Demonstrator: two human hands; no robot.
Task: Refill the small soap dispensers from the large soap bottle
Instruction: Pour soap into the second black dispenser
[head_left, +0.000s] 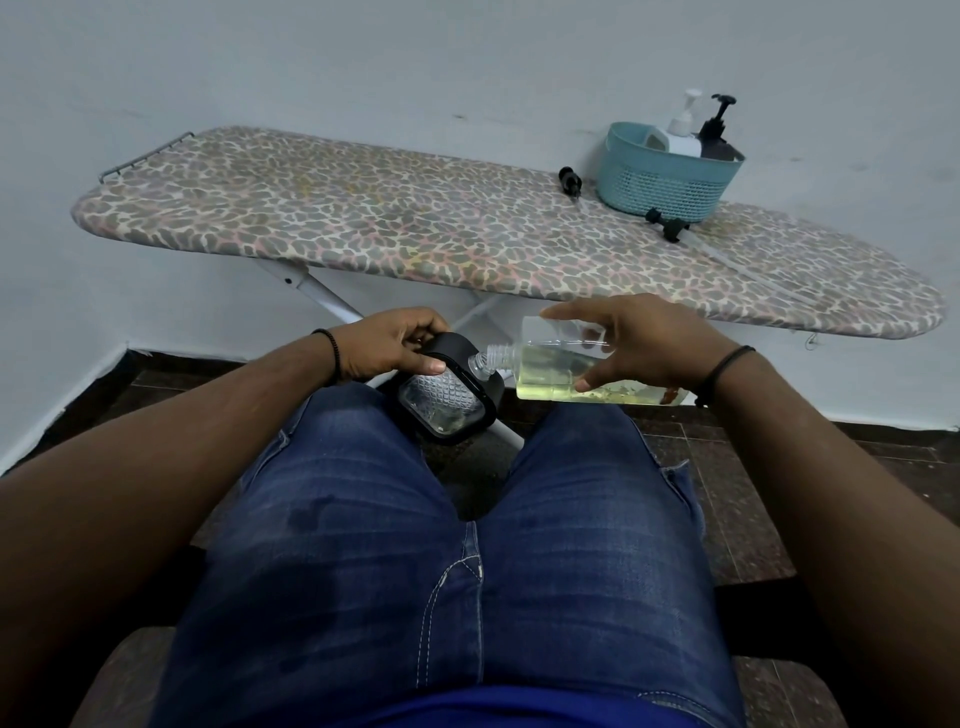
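Spanning the upper half of the frame, an ironing board (467, 228) carries a teal basket (667, 182) at upper right. Just below centre, the right hand (644, 343) grips the large soap bottle (566, 364) tipped on its side, fingers spread over the top and thumb under, neck pointing left. Its mouth sits at the rim of the small black dispenser (447, 400), which the left hand (389, 343) holds with curled fingers by the upper edge.

Both our arms reach forward over our knees.
Our left hand (387, 340) grips at 11 o'clock, fingers curled; our right hand (641, 340) grips at 1 o'clock.
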